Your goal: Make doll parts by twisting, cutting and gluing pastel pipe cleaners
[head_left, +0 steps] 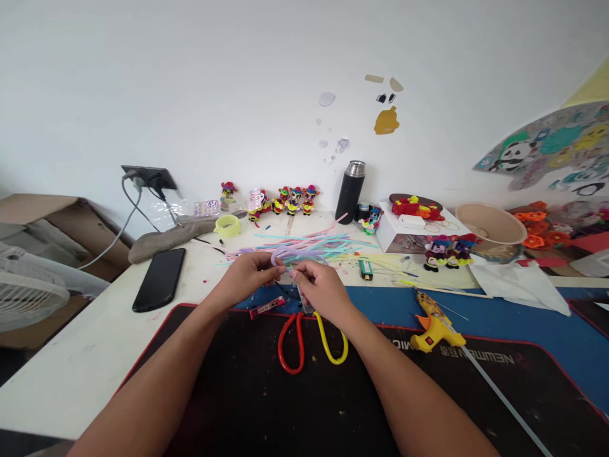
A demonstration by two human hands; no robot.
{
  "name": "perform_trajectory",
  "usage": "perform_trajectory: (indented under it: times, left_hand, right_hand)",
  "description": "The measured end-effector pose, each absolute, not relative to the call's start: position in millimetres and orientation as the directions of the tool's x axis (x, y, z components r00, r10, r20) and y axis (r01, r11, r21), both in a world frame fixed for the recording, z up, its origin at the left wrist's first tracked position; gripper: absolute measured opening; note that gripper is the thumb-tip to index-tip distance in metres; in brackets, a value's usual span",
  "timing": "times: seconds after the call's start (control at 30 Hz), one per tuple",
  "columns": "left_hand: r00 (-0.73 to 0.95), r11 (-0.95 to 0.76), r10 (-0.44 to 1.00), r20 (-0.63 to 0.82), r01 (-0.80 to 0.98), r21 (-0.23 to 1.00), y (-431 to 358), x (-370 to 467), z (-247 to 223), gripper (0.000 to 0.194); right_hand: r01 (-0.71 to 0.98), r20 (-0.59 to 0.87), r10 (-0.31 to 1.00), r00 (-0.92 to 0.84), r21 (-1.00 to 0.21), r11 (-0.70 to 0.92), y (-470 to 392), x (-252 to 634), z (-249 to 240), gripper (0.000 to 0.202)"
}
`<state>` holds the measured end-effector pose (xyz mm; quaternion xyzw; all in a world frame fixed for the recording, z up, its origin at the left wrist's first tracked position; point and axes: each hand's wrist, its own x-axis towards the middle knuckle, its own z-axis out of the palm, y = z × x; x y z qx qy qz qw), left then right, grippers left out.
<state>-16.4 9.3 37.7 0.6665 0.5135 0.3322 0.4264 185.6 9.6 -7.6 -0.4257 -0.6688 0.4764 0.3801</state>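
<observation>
A lavender pipe cleaner [307, 252], bent into a curve, is pinched between my two hands above the near edge of the pipe cleaner pile. The fingertips of my left hand [251, 277] are closed on it, with part of it looping over the fingers. Close beside, my right hand [321, 290] also pinches it; the exact grip point is partly hidden by the fingers. Below the hands lie scissors with one red handle [291, 370] and one yellow handle [339, 362], their blades mostly covered by my right hand. Pink, blue and yellow pipe cleaners [309, 242] spread out behind.
A yellow glue gun [435, 327] lies right on the black mat [247, 393]. At left are a phone [160, 279] and yellow-green tape [227, 226]. A black flask [350, 193], a green lighter-like object [366, 269] and several small figures [295, 199] stand or lie farther back.
</observation>
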Motion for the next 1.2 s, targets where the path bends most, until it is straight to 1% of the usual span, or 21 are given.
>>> perform_trajectory:
  times: [0.1,0.23,0.4,0.57,0.63,0.8,1.0,1.1,1.2]
  left_hand:
    - [0.252,-0.117,0.968,-0.001,0.453,0.884,9,-17,37,0.03]
    - [0.269,-0.174,0.962,0.038,0.504,0.846,8,-17,31,0.024]
    - [0.261,-0.258,0.956,0.134,0.534,0.805,7,-16,26,0.023]
    - [0.299,-0.346,0.932,0.205,0.568,0.747,4,-11,26,0.02]
    - [0.318,-0.385,0.919,0.234,0.592,0.708,2,-9,26,0.018]
    - [0.376,-0.479,0.878,0.297,0.684,0.551,2,-6,26,0.017]
    - [0.46,-0.567,0.824,0.331,0.676,0.471,3,-9,26,0.022]
    - [0.448,-0.566,0.824,0.346,0.669,0.482,4,-11,27,0.021]
    - [0.39,-0.519,0.855,0.342,0.638,0.568,3,-12,30,0.021]
  right_hand:
    - [0.235,0.083,0.929,-0.362,-0.956,0.177,9,185,-6,0.019]
    - [0.185,0.032,0.929,-0.37,-0.977,0.108,9,184,-4,0.018]
    - [0.027,-0.044,0.923,-0.383,-0.999,-0.036,10,181,-3,0.021]
    - [-0.144,-0.138,0.903,-0.406,-0.966,-0.213,10,180,0,0.025]
    - [-0.186,-0.16,0.895,-0.416,-0.948,-0.256,9,180,1,0.028]
    - [-0.236,-0.193,0.891,-0.412,-0.921,-0.309,6,180,3,0.032]
    - [-0.237,-0.235,0.891,-0.388,-0.909,-0.343,7,181,4,0.031]
    - [-0.246,-0.256,0.883,-0.394,-0.896,-0.369,8,182,6,0.031]
    - [-0.27,-0.252,0.872,-0.419,-0.882,-0.385,9,183,8,0.031]
